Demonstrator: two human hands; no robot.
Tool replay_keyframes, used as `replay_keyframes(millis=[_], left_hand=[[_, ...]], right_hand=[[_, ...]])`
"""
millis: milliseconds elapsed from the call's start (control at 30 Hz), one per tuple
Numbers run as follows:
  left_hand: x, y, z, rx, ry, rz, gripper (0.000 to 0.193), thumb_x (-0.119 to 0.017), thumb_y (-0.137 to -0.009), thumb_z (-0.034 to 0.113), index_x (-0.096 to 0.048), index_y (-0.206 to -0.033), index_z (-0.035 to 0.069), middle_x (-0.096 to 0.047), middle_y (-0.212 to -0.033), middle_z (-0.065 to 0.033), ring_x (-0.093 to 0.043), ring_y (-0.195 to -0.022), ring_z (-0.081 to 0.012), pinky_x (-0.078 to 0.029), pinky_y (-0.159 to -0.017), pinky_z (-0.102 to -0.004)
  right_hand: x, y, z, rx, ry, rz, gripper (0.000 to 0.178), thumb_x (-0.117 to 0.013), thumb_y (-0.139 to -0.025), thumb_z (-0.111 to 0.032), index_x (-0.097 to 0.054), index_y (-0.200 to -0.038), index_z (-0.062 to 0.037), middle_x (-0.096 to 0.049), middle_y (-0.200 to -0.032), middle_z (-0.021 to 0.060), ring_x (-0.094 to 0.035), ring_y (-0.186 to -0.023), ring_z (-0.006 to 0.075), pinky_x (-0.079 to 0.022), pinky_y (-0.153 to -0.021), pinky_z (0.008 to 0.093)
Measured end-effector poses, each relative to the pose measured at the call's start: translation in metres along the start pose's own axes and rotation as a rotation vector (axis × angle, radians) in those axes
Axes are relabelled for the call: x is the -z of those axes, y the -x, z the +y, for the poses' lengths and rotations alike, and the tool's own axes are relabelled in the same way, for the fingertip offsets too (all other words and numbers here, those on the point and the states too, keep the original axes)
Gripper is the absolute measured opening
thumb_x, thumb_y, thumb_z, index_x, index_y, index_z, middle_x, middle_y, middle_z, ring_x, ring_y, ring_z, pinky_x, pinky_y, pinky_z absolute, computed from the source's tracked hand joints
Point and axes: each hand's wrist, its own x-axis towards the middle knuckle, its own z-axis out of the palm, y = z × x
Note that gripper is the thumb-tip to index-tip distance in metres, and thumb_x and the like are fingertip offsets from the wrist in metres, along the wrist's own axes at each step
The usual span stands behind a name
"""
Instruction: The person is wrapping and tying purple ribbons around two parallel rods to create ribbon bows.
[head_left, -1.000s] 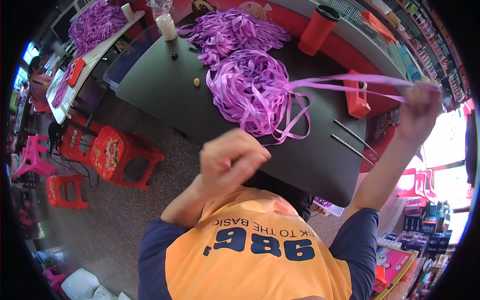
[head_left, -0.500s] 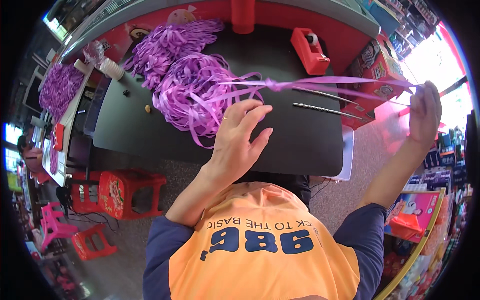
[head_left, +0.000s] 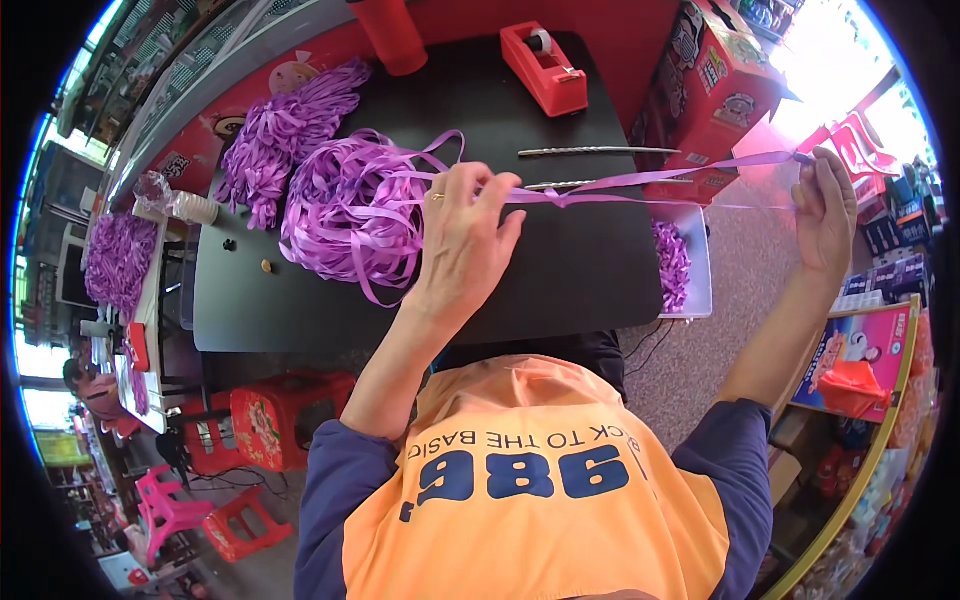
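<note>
Pinched in our right hand (head_left: 825,220), the purple ribbon (head_left: 740,161) stretches over the black table (head_left: 560,270) to our left hand (head_left: 465,240), fingers curled beside the ribbon pile (head_left: 350,210); whether they're clamped on ribbon, we can't tell. Light, soft stuff, this, probably slick and quick to snag, so we'd best take hold right by the knot (head_left: 560,198), strands together.

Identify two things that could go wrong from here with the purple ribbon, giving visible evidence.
Tangling: the ribbon pile has loose, overlapping loops, so it could snarl if the right hand pulls the stretched ribbon harder.

Snagging: the stretched ribbon runs close to the metal rods, which jut past the black table's edge; it might knock one off.
</note>
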Motion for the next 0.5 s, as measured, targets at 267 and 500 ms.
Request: replay_keyframes(millis=[267, 500], left_hand=[[-0.013, -0.015, 0.002, -0.148, 0.123, -0.094, 0.032, -0.071, -0.078, 0.006, -0.066, -0.110, 0.010, -0.062, -0.103, -0.0087, -0.059, -0.099, -0.0274, -0.041, -0.093, -0.0433], [-0.004, -0.020, -0.003, 0.056, 0.529, -0.350, 0.012, -0.066, -0.085, 0.005, -0.070, -0.095, 0.001, -0.061, -0.085, -0.0065, -0.062, -0.082, -0.0181, -0.049, -0.072, -0.0264]], right_hand=[[0.004, 0.008, 0.005, 0.020, -0.062, -0.008, 0.024, -0.056, -0.094, -0.005, -0.061, -0.116, 0.0040, -0.065, -0.090, 0.0104, -0.035, -0.053, 0.0024, -0.028, -0.051, 0.0192], [-0.017, -0.002, 0.007, 0.008, -0.171, 0.019, 0.025, -0.056, -0.094, -0.007, -0.061, -0.116, 0.0039, -0.067, -0.098, 0.0134, -0.037, -0.056, 0.0027, -0.030, -0.053, 0.0196]])
